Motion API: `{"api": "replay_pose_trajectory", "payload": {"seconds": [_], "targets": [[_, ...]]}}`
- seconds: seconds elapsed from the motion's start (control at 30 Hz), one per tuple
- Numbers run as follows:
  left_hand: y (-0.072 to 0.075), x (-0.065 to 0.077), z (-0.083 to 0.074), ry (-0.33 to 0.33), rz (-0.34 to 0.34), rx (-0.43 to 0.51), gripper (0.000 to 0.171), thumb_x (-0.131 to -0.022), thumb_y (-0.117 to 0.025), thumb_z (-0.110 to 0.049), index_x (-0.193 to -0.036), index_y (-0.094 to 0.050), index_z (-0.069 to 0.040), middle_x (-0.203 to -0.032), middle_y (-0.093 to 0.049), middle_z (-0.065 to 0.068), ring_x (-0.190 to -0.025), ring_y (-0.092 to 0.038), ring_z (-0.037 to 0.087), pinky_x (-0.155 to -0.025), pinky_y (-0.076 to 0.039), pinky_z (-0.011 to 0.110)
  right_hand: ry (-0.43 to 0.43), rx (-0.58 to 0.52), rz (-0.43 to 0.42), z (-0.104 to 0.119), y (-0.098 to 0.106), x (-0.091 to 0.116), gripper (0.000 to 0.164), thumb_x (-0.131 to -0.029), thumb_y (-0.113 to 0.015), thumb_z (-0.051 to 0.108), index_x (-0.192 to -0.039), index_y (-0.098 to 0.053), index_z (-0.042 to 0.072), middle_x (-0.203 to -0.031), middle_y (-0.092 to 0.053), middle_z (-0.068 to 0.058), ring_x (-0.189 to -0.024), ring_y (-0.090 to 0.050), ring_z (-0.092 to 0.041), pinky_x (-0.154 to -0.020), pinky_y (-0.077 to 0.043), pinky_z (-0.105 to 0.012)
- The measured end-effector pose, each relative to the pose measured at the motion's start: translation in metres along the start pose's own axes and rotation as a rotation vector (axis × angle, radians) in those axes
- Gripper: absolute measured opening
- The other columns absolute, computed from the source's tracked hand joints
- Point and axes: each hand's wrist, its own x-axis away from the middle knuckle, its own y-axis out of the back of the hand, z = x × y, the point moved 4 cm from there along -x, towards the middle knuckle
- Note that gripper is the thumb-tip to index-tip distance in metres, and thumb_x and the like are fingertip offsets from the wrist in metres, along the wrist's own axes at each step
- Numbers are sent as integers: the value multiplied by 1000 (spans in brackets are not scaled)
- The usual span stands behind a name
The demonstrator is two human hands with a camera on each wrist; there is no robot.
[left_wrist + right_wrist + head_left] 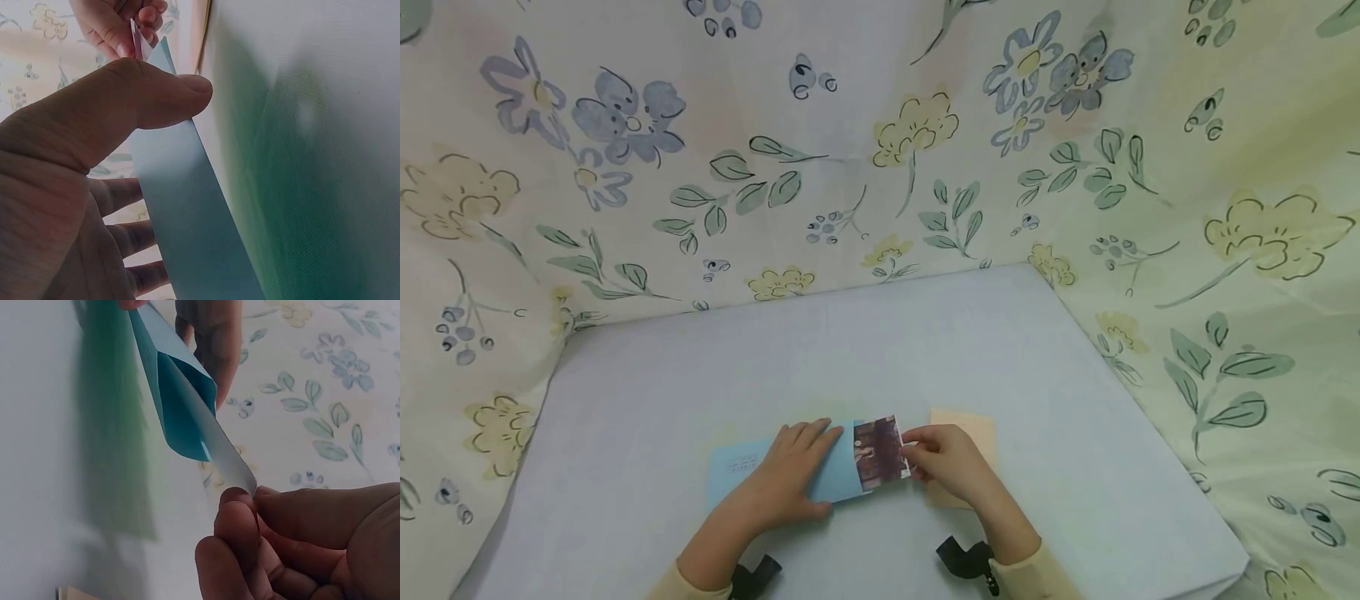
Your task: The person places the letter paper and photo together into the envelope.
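Note:
A pale blue envelope [841, 477] is held by my left hand [784, 477], thumb along its near edge and fingers at the far one. Out of its right end sticks a photo card [877, 454] with a dark picture. My right hand [951, 460] pinches the card's outer edge between thumb and fingers. In the right wrist view the envelope's mouth [181, 434] gapes, and the card [228, 453] runs into it with its pale back showing. How far the card reaches inside is hidden.
A peach-coloured paper or envelope [973, 427] lies on the white table [820, 358], partly under my right hand. Floral cloth [850, 167] hangs behind the table and at both sides. Black wrist mounts [964, 558] sit below the hands.

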Motion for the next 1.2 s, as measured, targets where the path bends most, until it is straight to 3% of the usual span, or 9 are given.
{"api": "replay_pose_trajectory", "payload": {"seconds": [0.3,0.7,0.9,1.2], "targets": [[-3,-2,-3,-10,-3,-17,101,-71,-91,-37,-154,-43,-4,-156,-41,19,-138,-40,40,-112,-26,70,-20,-2,-16,1,-5,-1,24,-92,-76,14,-110,-74,-3,-78,-73,-3,-63,-69,-23,-60,-57,-30],[-1,-3,-6,-28,3,-15,100,-72,-90,-38,-154,-43,-5,-156,-41,19,-138,-39,40,-112,-27,70,22,39,-15,5,-13,-2,20,-91,-77,14,-106,-75,1,-77,-73,-4,-57,-62,-12,-56,-54,-28],[-2,-4,-8,-30,9,-21,99,-72,-91,-38,-154,-44,-6,-156,-42,18,-138,-39,39,-112,-27,70,44,72,-3,5,-18,-3,21,-91,-77,16,-106,-76,2,-77,-72,-4,-55,-58,-11,-50,-47,-26],[-5,-6,-9,-27,30,-33,101,-72,-91,-41,-155,-42,-8,-157,-40,16,-140,-38,37,-115,-24,68,73,231,9,8,-23,-2,22,-95,-72,25,-108,-80,9,-70,-60,8,-58,-51,-8,-48,-40,-24]]}}
